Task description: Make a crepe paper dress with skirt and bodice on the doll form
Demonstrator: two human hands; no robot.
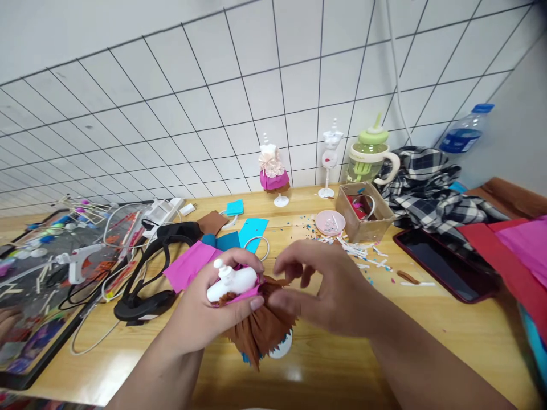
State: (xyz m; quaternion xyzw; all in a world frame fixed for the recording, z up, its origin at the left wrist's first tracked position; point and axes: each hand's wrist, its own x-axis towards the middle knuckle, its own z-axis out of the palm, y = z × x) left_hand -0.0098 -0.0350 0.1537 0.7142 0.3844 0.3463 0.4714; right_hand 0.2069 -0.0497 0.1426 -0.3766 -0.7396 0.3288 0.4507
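My left hand (pixel 217 307) is wrapped around a small white mannequin (pixel 233 283), a doll-sized dress form tilted with its neck knob towards the upper left. It wears a pleated brown skirt (pixel 258 327) of crepe-like paper or fabric, with magenta material at the waist and blue edging below. The mannequin's round white base (pixel 282 345) shows under the skirt. My right hand (pixel 327 287) is at the skirt's right side, fingers curved and apart from the thumb. Its thumb tip lies at the brown skirt; whether it presses on it I cannot tell.
Magenta sheet (pixel 190 265) and blue sheet (pixel 255 232) lie behind. Two mannequins, one dressed (pixel 273 171), one white (pixel 329 159), stand by the wall. Right are a cardboard box (pixel 365 225), paper scraps, a green-lidded cup (pixel 371 151) and phone (pixel 444 265). Left are a black strap (pixel 143 302) and glue gun (pixel 79 262).
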